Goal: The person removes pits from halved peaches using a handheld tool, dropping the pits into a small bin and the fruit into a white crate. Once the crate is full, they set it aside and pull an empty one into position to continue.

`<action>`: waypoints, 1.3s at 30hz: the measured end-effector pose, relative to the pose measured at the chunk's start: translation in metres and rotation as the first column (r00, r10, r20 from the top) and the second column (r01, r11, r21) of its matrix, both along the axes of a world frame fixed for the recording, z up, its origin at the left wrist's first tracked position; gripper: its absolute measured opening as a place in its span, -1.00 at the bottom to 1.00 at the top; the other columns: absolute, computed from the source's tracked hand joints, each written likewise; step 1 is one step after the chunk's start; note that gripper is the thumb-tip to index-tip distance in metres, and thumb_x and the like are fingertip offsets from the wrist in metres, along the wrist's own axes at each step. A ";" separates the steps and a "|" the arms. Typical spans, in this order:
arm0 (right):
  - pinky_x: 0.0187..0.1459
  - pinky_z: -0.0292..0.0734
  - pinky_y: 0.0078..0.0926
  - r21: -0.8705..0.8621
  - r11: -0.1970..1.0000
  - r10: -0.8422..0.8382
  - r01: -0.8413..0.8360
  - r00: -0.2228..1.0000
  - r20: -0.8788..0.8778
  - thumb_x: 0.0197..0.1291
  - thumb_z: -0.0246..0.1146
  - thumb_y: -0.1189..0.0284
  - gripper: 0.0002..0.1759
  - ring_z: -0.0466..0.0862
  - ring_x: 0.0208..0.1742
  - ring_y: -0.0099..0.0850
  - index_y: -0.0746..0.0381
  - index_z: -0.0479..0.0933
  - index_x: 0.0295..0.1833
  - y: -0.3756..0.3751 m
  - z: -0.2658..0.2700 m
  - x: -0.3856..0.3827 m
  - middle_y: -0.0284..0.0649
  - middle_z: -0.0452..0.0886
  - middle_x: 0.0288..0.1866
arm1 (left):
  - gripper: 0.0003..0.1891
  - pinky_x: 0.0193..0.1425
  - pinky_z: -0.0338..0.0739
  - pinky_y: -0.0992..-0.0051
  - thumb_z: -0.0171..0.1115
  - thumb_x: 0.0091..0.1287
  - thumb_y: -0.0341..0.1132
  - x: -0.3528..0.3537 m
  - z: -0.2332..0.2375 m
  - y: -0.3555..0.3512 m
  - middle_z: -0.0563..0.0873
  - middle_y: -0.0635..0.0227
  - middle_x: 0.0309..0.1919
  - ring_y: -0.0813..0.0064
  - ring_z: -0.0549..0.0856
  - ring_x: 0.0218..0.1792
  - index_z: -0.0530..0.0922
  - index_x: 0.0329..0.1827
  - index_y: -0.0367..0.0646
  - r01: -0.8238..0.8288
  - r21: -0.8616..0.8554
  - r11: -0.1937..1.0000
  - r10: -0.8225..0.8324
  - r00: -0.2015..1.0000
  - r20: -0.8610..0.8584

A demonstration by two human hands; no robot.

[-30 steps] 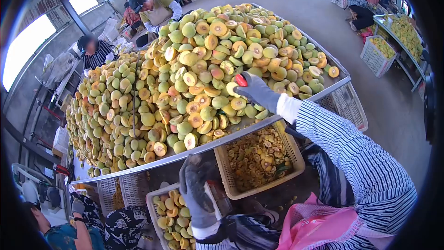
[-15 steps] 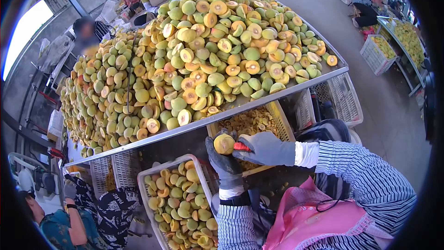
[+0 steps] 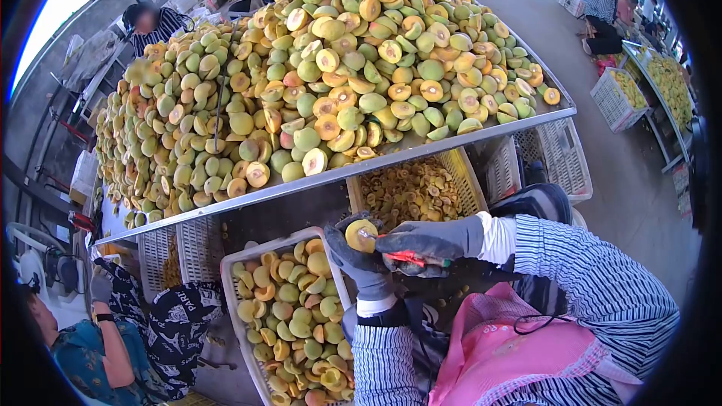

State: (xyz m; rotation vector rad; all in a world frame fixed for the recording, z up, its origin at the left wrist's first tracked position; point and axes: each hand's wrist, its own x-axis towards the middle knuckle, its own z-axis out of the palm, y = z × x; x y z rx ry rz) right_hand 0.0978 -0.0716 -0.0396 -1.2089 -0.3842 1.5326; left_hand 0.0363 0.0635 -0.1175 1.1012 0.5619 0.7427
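My left hand (image 3: pixel 366 271), in a grey glove, is closed around a yellow peach half (image 3: pixel 362 235) that shows a pale cut face. Against the right side of that fruit are the fingertips of my right hand (image 3: pixel 432 242), gloved too. Its fingers are wrapped round a red-handled tool (image 3: pixel 407 257), whose working end I cannot make out. Below and left of my hands stands a white crate (image 3: pixel 222 286) of peach halves (image 3: pixel 299 323). Just beyond my hands, a yellow crate (image 3: pixel 472 180) holds small brownish-yellow pieces (image 3: pixel 410 195).
A metal-edged table (image 3: pixel 331 176) carries a large heap of halved peaches (image 3: pixel 316 83). White crates (image 3: pixel 564 158) stand beneath its right end. A co-worker (image 3: pixel 98 346) sits at lower left, with others across the table. At far right is another laden table (image 3: pixel 662 79).
My right hand has turned, and the red handle now lies lower under its fingers. The peach half stays in my left hand. The view has tipped downward, so the table appears higher.
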 end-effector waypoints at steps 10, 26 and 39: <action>-0.76 0.22 -0.66 0.039 0.986 0.166 -0.162 0.927 -0.338 0.37 0.06 -0.25 -0.39 0.34 -0.76 -0.67 0.12 0.51 -0.21 -0.019 -0.011 0.032 -0.49 0.38 -0.66 | -0.41 -0.23 0.58 0.53 -0.14 0.58 0.08 0.007 0.015 -0.008 0.69 0.29 -0.40 0.49 0.65 -0.37 0.64 -0.21 -0.31 0.090 0.139 0.986 -0.086 0.996 -0.033; -0.79 0.18 -0.67 -0.031 0.990 0.119 -0.139 0.926 -0.359 0.48 0.01 -0.10 -0.48 0.33 -0.77 -0.63 0.17 0.51 -0.08 -0.081 -0.032 0.064 -0.44 0.41 -0.66 | -0.62 -0.22 0.55 0.45 -0.05 0.54 -0.22 0.038 0.020 -0.040 0.74 0.25 -0.38 0.42 0.68 -0.38 0.63 -0.26 -0.33 0.368 0.621 0.692 -0.318 0.928 -0.196; -0.47 0.48 -0.41 -0.067 0.977 0.208 -0.204 0.815 0.541 0.37 0.12 -0.16 -0.41 0.58 -0.50 -0.46 0.22 0.57 -0.19 -0.106 -0.014 0.077 -0.29 0.55 -0.52 | -0.40 -0.26 0.55 0.59 -0.05 0.55 0.17 0.060 0.024 -0.073 0.69 0.33 -0.46 0.54 0.65 -0.45 0.65 -0.31 -0.21 0.351 -0.318 0.880 -0.422 0.887 -0.188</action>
